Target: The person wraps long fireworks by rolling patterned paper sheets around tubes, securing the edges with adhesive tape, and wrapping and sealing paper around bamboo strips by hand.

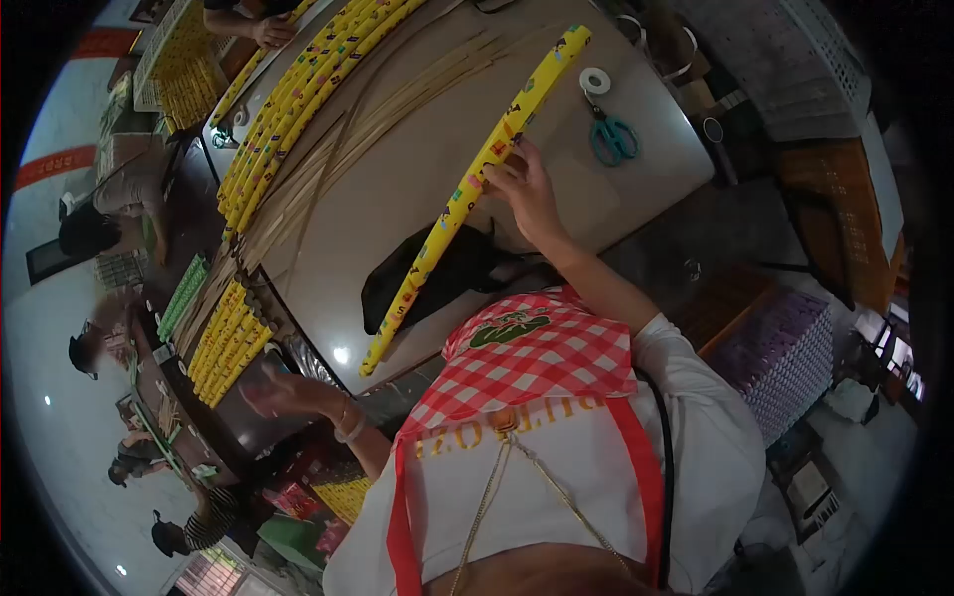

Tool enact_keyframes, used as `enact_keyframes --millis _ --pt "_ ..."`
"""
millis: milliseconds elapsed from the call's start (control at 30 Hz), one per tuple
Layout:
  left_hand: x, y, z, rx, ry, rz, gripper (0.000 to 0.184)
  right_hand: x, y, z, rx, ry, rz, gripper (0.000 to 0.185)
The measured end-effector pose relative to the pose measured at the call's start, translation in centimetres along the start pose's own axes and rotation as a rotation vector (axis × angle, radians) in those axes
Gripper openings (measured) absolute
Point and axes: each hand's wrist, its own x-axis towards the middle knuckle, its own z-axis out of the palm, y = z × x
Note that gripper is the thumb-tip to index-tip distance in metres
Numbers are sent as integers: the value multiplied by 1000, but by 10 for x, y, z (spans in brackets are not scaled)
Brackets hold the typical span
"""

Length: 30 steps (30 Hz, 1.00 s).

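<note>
My right hand [527, 194] is closed around a long, straight yellow tube [462, 204] printed with small colourful figures. The tube slants over the table, and its lower end reaches the near edge. A black cloth or bag [402, 273] lies partly under it. On the left, my left hand [293, 392] is somewhat blurred, with its fingers apart and nothing visible in them. It is nearest to a stack of shorter yellow patterned tubes [231, 343], apart from the long tube.
Several long yellow tubes [298, 104] and thin wooden strips [368, 124] lie on the grey table [606, 204]. Teal-handled scissors [612, 139] and a white tape roll [594, 80] are at the right. Another person's hand [273, 32] rests at the far edge; other people sit leftward.
</note>
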Motion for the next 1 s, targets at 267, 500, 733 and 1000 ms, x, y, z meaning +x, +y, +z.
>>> enact_keyframes --millis 267,500,733,1000 --pt "-56 226 132 -618 -1630 -277 45 -13 -57 26 -123 -212 65 58" --pt "-99 246 139 -652 -1722 -175 44 -25 -89 -8 -409 -307 51 54" --pt "-115 243 127 -875 -1648 -257 38 15 -101 -25 -569 -283 -281 42" --pt "-113 243 121 -838 -1651 -199 37 9 -112 14 -437 -288 -92 43"
